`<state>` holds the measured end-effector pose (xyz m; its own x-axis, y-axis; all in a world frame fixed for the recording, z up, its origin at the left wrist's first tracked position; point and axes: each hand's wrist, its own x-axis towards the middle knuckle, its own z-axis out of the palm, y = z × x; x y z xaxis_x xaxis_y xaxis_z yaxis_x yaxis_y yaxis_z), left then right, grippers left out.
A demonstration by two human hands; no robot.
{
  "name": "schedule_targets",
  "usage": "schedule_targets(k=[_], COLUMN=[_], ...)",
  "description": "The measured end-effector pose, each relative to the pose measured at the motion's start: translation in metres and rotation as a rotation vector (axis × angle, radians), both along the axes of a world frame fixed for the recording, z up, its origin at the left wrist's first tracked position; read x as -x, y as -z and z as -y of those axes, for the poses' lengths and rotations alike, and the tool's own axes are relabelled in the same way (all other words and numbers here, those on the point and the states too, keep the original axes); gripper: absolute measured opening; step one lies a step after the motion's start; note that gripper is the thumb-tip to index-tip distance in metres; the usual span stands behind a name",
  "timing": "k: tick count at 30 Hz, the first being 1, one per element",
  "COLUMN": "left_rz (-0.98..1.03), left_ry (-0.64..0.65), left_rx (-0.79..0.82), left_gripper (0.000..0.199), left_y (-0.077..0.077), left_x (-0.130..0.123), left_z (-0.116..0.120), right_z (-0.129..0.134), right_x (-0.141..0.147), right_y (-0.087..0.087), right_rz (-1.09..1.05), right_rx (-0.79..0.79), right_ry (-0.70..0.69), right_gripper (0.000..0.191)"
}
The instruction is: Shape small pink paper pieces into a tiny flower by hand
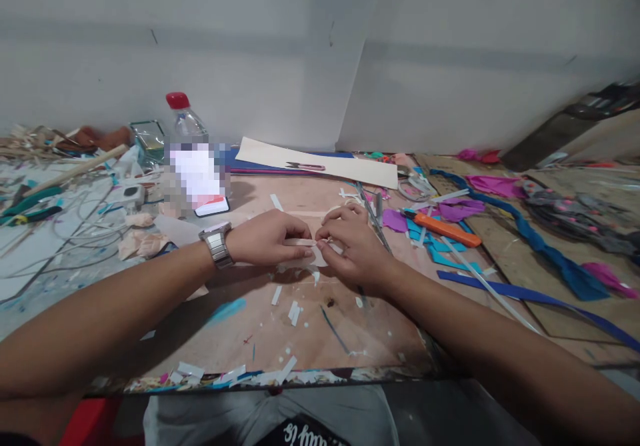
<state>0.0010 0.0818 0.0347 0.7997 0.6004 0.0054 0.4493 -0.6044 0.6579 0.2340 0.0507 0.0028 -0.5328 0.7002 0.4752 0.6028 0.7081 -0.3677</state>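
Observation:
My left hand (265, 238), with a silver watch (219, 246) on its wrist, pinches a narrow pale strip (300, 242) between thumb and fingers. At the strip's other end, the fingertips of my right hand (356, 249) are closed on it. Both hands are close together, just over the wooden work board (280, 339). Fingers cover part of the strip, so its material and full length cannot be made out. Small white scraps (294, 313) lie on the board near the hands.
A phone (203, 179) leans against a red-capped bottle (187, 119). Thread snips (305, 166) rest on a long cream sheet (370, 169) behind the hands. To the right are an orange utility knife (447, 229) and blue ribbon (540, 299); green-handled pliers (33, 206) lie left.

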Motion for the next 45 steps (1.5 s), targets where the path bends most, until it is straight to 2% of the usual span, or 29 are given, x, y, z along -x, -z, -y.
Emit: schedule_targets(k=[5, 19, 25, 32, 45], left_rz=[-0.018, -0.006, 0.041, -0.019, -0.069], left_ry=[-0.059, -0.035, -0.043, -0.019, 0.037], left_rx=[-0.008, 0.009, 0.017, -0.002, 0.028], left_gripper=[0.027, 0.023, 0.032, 0.033, 0.039], left_y=[0.001, 0.001, 0.001, 0.000, 0.000], left_x=[-0.002, -0.002, -0.003, -0.004, 0.002], left_z=[0.004, 0.005, 0.006, 0.005, -0.004], right_z=[0.003, 0.004, 0.003, 0.004, 0.004], right_x=[0.002, 0.002, 0.002, 0.003, 0.002], right_y=[0.000, 0.000, 0.000, -0.002, -0.001], right_rz=[0.006, 0.014, 0.010, 0.033, 0.019], right_rx=[-0.021, -0.012, -0.040, -0.079, -0.018], right_ry=[-0.014, -0.015, -0.027, -0.039, -0.001], right_gripper=[0.013, 0.012, 0.012, 0.016, 0.012])
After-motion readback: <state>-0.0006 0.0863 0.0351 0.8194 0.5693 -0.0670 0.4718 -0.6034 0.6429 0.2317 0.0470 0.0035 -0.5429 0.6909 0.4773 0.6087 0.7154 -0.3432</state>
